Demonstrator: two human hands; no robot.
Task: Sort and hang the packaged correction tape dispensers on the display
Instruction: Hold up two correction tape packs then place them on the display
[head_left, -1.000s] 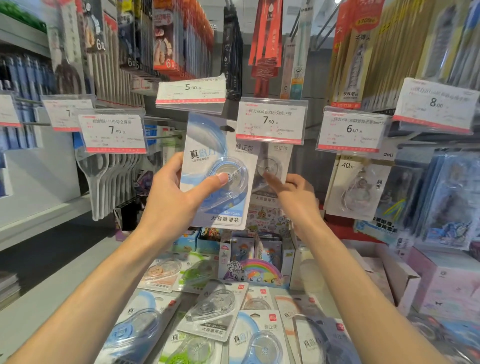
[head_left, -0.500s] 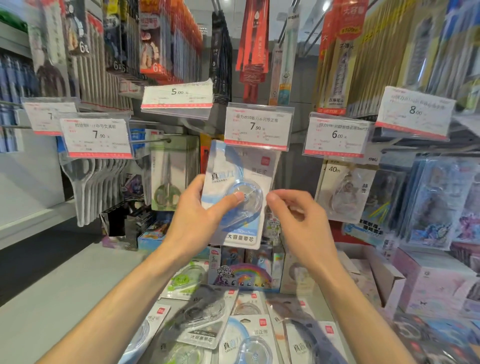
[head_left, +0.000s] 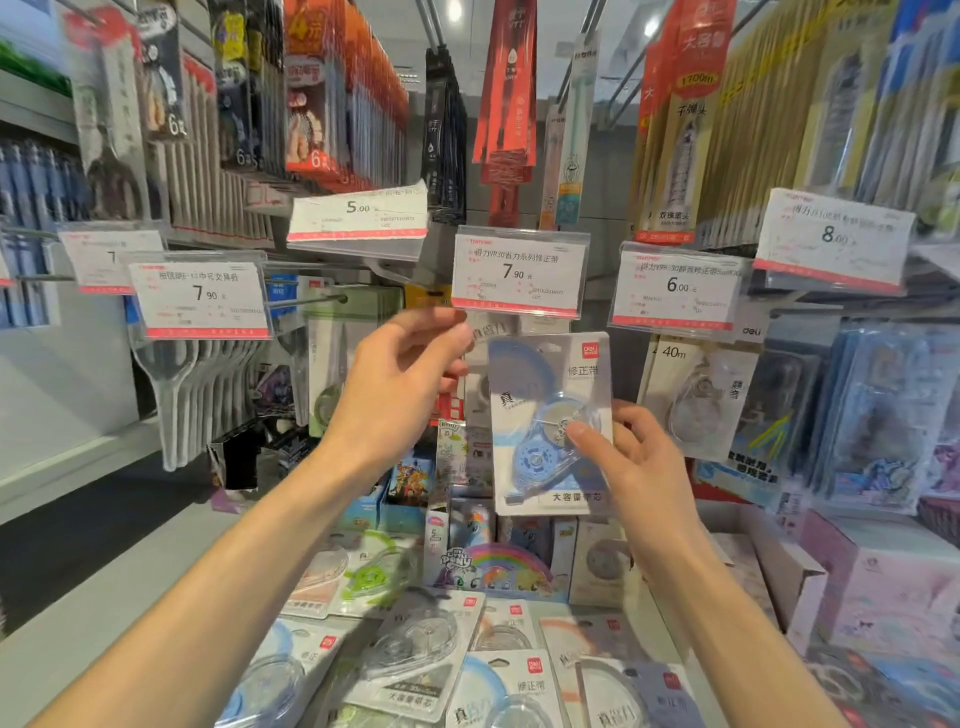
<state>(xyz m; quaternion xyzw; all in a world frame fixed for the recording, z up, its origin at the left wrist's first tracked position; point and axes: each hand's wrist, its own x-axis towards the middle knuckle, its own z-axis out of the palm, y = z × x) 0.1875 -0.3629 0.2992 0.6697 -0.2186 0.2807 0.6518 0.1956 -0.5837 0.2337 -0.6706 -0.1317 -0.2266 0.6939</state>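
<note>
Two hands (head_left: 400, 384), six price tags (head_left: 519, 270), one held tape pack (head_left: 550, 415).

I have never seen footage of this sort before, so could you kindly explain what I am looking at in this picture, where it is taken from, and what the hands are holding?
There is no machine here: a person wears a camera on the head, looking forward and down, so both forearms reach in from below. They stand at a shop display of stationery hung on hooks with price tags. The right hand pinches a blue correction tape pack, held upright just below the 7.90 price tag. The left hand is raised beside it, fingers curled near the tag; I cannot tell whether it holds anything. On the shelf below lie more correction tape packs, loose and overlapping, waiting to be hung.
</note>
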